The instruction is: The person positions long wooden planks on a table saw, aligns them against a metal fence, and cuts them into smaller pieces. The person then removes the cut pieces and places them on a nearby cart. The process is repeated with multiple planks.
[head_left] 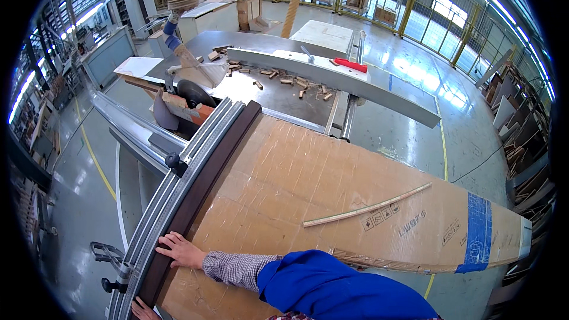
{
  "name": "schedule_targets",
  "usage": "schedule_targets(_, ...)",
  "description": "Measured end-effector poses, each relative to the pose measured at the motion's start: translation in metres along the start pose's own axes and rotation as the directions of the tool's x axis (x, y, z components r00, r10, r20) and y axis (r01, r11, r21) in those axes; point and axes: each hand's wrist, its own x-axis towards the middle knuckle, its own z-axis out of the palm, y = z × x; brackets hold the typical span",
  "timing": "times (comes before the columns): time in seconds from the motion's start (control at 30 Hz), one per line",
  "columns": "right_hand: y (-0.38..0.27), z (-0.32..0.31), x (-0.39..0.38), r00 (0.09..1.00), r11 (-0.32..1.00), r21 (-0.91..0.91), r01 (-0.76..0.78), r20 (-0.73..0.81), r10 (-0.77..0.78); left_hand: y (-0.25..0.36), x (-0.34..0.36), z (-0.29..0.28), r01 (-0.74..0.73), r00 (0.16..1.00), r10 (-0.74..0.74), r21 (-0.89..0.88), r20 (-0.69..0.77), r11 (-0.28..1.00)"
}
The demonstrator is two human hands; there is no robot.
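A long dark brown wooden board [204,192] lies along the silver aluminium fence [178,195] of a panel saw. My right hand [181,250] rests across it, fingers spread on the board and palm toward the cardboard. Lower down, at the picture's bottom edge, my left hand [144,309] shows only in part, its fingers laid out on the board's near end. Neither hand is wrapped round anything that I can see. A big cardboard package [284,166] spreads beneath my right forearm, beside the board. On top of it lies a thin pale wooden strip [367,204].
Beyond the board's far end stands a dark round disc [192,92] by the saw guard [198,74]. Several wood offcuts [299,83] litter the metal saw table [237,89]. A red push handle [351,65] sits on the long grey rip fence [391,92]. Black clamp knobs [173,161] jut from the aluminium fence.
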Motion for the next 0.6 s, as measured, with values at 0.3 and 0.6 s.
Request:
schedule_targets(0.3,0.002,0.002,-0.001,1.000,0.999,0.021,0.029,-0.007,-0.029,0.002,0.000,0.001,0.079,0.992,-0.095,-0.175,-0.081,0.981)
schedule_targets(0.6,0.004,-0.001,0.003,0.999,0.999,0.019,0.049,-0.001,-0.049,-0.034,0.004,0.057,0.014,0.976,-0.013,0.004,-0.219,1.000)
